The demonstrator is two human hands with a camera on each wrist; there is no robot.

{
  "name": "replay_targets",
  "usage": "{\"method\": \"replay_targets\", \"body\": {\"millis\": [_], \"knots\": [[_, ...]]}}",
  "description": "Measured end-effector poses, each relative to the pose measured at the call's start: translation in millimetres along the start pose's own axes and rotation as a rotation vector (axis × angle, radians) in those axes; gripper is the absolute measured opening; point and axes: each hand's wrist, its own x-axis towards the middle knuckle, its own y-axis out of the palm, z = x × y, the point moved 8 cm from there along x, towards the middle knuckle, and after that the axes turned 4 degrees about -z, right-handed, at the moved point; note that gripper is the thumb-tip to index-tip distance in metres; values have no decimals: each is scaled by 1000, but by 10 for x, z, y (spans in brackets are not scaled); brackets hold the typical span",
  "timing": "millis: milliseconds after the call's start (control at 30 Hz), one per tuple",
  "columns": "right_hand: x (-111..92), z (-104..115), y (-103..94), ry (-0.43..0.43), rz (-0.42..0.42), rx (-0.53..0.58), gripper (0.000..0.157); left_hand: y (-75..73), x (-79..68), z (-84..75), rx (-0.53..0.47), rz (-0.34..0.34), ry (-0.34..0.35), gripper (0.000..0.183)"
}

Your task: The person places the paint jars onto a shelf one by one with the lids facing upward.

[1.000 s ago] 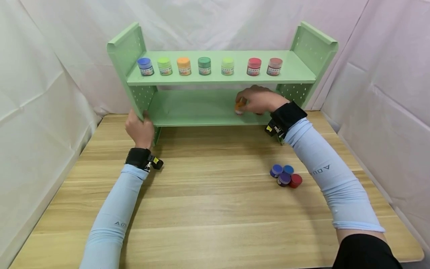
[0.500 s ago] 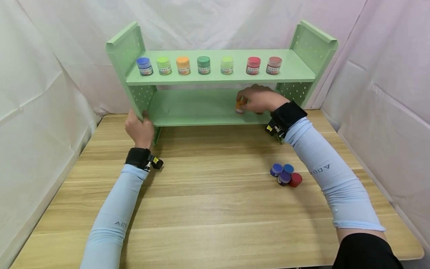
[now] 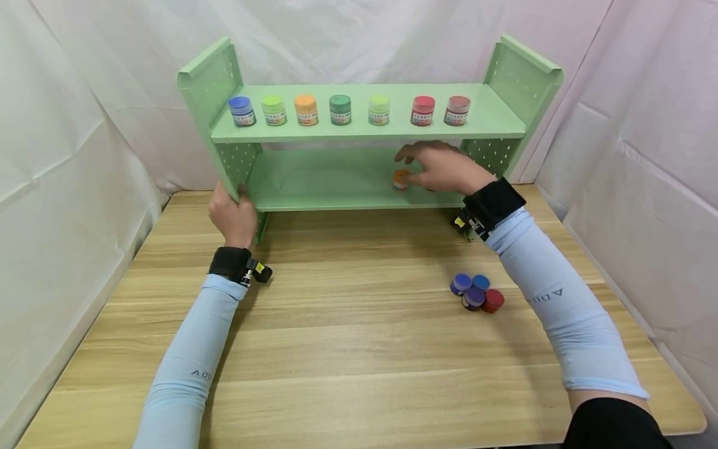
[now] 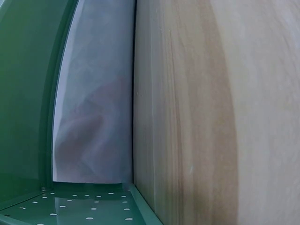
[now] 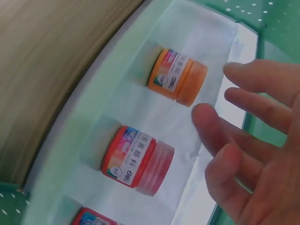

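My left hand (image 3: 234,215) grips the lower left side panel of a pale green two-tier shelf (image 3: 336,198), its thumb showing at the panel's front edge. My right hand (image 3: 445,167) is at the right part of the lower tier, fingers spread and holding nothing. By its fingertips an orange paint jar (image 3: 401,180) stands upright on that tier. In the right wrist view the fingers are apart from the orange jar (image 5: 178,77). A red paint jar (image 5: 137,160) stands beside it, and another red jar (image 5: 96,218) is cut off by the frame's edge. In the head view the right hand hides both.
Along the upper tier stands a row of several paint jars, from a blue jar (image 3: 242,112) to a brownish-red jar (image 3: 457,111). On the wooden table (image 3: 336,324), front right, cluster several more, including a purple jar (image 3: 473,299) and a red jar (image 3: 493,300).
My right hand has let go of the orange jar, its fingers spreading and drawing back slightly to the right. The left hand keeps its hold on the shelf.
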Motion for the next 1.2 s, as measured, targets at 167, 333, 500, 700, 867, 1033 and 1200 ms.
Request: {"method": "replay_targets", "body": {"millis": [167, 333, 500, 700, 867, 1033, 1200], "knots": [[-172, 98, -79, -95, -150, -36, 31, -10, 8, -3, 3, -5, 7, 23], [-423, 141, -77, -108, -212, -20, 29, -10, -5, 10, 6, -2, 1, 23], [-668, 180, -10, -135, -196, 23, 16, -17, -3, 24, 3, -5, 0, 23], [-903, 87, 177, -125, -18, 138, 6, -33, 22, 19, -4, -15, 5, 23], [-1052, -47, 355, -93, 82, 191, 11, -33, 36, 7, -8, -16, 11, 23], [-1201, -153, 611, -55, 256, 266, 23, -9, 30, 10, -10, -6, 9, 24], [-1357, -234, 882, 7, 472, 347, 35, 4, 6, 16, 0, -1, 3, 20]]}}
